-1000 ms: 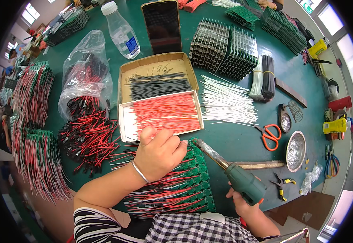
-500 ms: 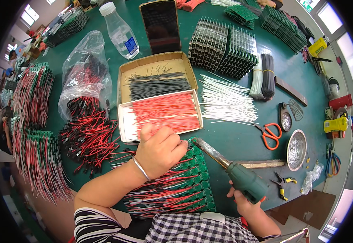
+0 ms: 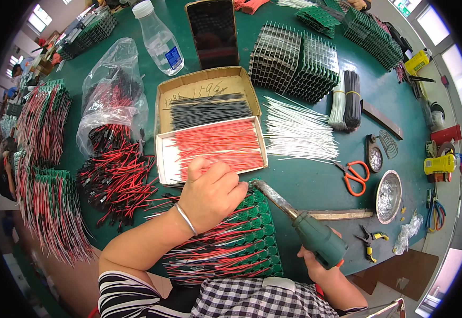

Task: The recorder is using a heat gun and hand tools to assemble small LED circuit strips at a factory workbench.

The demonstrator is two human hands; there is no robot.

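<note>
My right hand (image 3: 321,265) is wrapped round the green handle of a soldering iron (image 3: 321,238). Its metal barrel slants up and left, and its tip meets the top edge of a panel of round green circuit boards (image 3: 260,233). Close to that tip, my left hand (image 3: 212,193) is closed in a pinch, its fingertips turned away; what they hold is hidden. Many red, black and white wires (image 3: 215,254) trail left from the boards, under my left forearm. Just beyond my left hand lies a shallow box of red wires (image 3: 217,143).
Black wires (image 3: 209,111) fill a cardboard box behind, with white wires (image 3: 299,130) to its right. Orange-handled scissors (image 3: 355,177), a metal bowl (image 3: 388,196) and yellow-black cutters (image 3: 371,243) lie right. Wired bundles (image 3: 117,180) spill from a plastic bag at left; a bottle (image 3: 159,42) stands behind.
The soldering iron has shifted slightly left, its tip still at the panel's top edge, and my right hand's fingers have moved a little on the handle. My left hand stays closed in nearly the same place.
</note>
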